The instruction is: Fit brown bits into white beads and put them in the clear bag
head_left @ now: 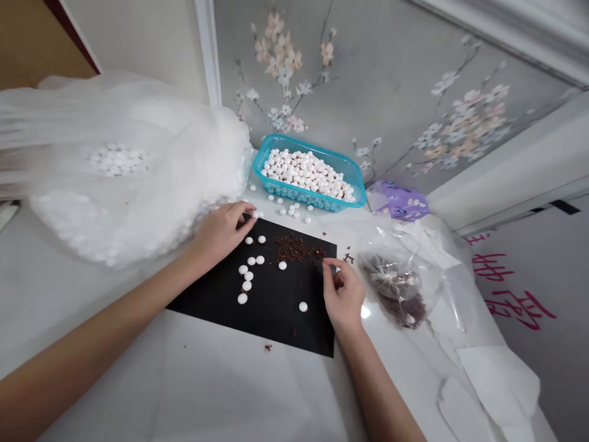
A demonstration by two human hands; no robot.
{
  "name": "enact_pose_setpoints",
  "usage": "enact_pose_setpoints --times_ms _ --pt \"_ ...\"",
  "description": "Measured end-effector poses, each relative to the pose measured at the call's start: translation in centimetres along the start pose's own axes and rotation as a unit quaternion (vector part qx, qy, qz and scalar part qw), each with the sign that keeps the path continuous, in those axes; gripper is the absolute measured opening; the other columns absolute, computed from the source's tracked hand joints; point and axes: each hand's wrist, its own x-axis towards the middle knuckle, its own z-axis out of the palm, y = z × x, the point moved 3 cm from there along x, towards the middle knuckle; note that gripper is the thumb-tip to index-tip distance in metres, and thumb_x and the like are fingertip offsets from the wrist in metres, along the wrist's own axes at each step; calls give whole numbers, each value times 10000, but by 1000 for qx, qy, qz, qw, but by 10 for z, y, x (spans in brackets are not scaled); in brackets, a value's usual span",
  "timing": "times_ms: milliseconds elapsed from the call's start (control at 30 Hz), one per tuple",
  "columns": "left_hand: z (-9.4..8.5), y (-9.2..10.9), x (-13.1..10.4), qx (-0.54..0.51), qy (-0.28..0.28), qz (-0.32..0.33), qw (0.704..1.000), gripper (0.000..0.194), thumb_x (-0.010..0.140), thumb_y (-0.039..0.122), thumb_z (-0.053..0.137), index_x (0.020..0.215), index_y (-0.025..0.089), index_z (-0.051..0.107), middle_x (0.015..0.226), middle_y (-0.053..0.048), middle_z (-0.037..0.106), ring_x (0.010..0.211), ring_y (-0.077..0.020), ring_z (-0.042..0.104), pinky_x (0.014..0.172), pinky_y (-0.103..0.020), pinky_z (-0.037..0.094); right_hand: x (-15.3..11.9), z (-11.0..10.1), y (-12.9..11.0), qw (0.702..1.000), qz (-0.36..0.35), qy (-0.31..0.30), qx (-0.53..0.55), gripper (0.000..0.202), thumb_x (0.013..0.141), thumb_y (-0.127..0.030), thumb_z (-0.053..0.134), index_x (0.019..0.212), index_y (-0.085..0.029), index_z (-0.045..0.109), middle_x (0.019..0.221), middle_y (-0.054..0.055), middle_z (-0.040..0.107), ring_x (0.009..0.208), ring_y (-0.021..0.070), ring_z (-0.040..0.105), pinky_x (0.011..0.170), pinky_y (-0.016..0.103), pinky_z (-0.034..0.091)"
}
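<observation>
My left hand [224, 232] is at the upper left edge of a black mat [276, 313], its thumb and forefinger closed on a small white round cap [256, 214]. Over the mat's right edge, my right hand [343, 293] has its fingertips pinched together; anything between them is too small to make out. A loose pile of tiny reddish-brown pieces [293, 248] lies near the mat's top. Several white caps [248, 276] form an uneven line on the left of the mat, some with brown bits beside them. One white cap [303, 306] sits alone at the lower right.
Behind the mat stands a blue plastic basket [313, 199] full of white caps. A large translucent bag [138, 209] of white caps bulges at the left. To the right are a clear bag [400, 282] of dark brown pieces and a purple packet [400, 201]. Loose caps lie before the basket.
</observation>
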Motion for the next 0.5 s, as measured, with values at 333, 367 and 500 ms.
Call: enact_pose_setpoints --times_ms 333,367,500 --pt "48 84 -76 -506 -202 -141 827 215 797 364 562 915 191 614 822 -13 620 756 -130 577 640 -229 450 0 2 -6 997 -38 -46 39 146 855 -241 479 918 -176 594 862 34 625 538 93 505 514 234 434" --pt "52 83 -81 -519 -206 -160 814 219 797 363 565 926 191 607 815 -9 614 743 -125 574 640 -232 450 -1 2 -5 998 -30 -49 40 150 855 -246 480 930 -178 592 830 23 633 500 85 488 499 230 430" --pt "61 73 -87 -537 -166 -201 802 218 778 338 596 939 191 591 878 -12 597 809 -125 555 698 -240 449 -2 -1 -7 997 -40 -31 51 130 838 -241 508 891 -185 613 785 9 636 462 72 461 477 222 424"
